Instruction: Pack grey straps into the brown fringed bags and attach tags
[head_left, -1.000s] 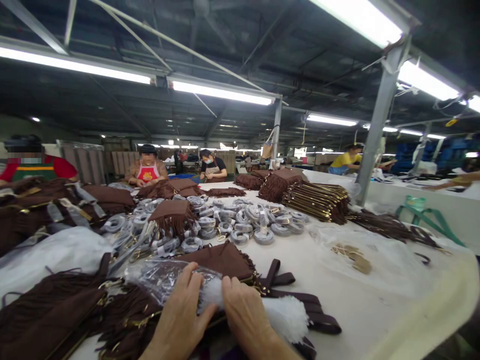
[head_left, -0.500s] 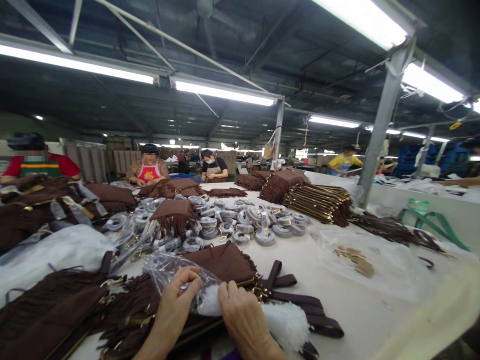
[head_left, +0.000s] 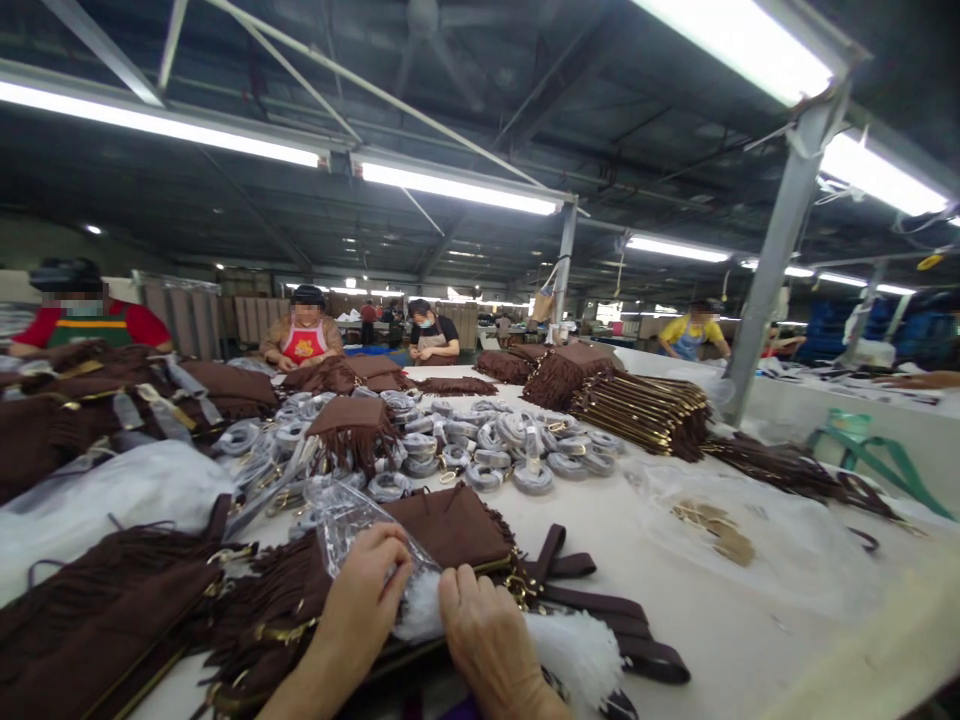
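Across the brown fringed bags at the front lies a bundle of fine white plastic strands. My right hand wraps round its middle, fingers curled over the top. Beside it on the left, my left hand has its fingers bent and pressed onto a clear plastic bag at the other end of the bundle. The fingertips are partly hidden. Just behind both hands sits a brown bag with a gold zip, and its dark strap trails to the right.
Plastic-wrapped coiled straps cover the middle of the white table. Stacked brown bags with gold zips stand behind. A clear plastic sheet holding beige tags lies right. Several co-workers are around, one in a red apron.
The view has shifted slightly. My left hand has turned a little and its fingers sit lower over the clear bag, which has moved slightly. My right hand keeps its hold on the bundle.
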